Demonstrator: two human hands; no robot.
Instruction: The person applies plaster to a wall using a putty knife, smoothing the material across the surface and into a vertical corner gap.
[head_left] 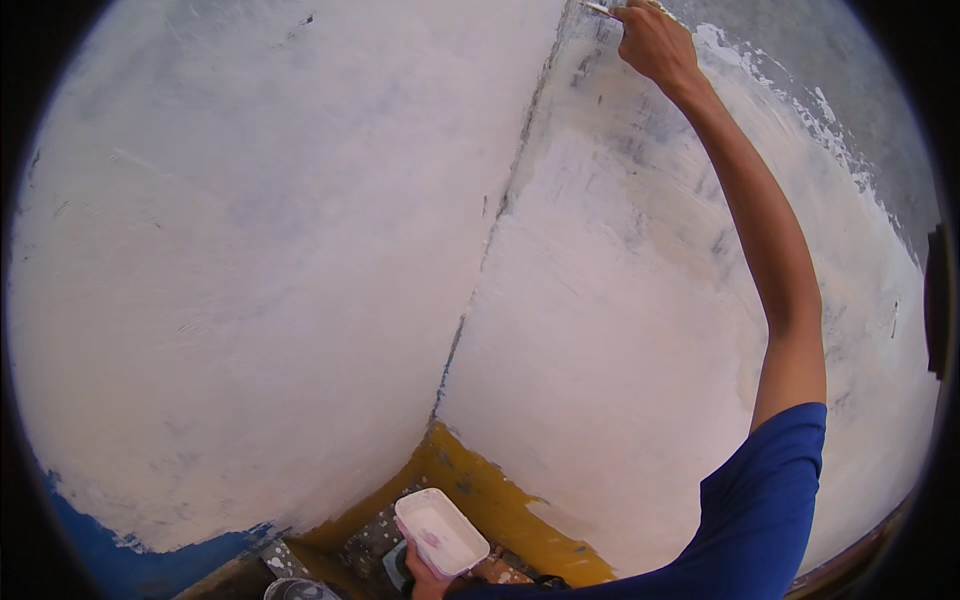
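**Walls mostly white, seam and patches look left**

White rectangular tray (463,519), pink-smeared inside, low centre; left hand (427,577) clamped on its side. Smooth white left wall (280,250) looks mostly done; streaky white right wall (600,310), dark corner seam (519,145) seem unfinished. Top: right hand (657,45), fingers closed on thin pale tool (597,9) by seam.
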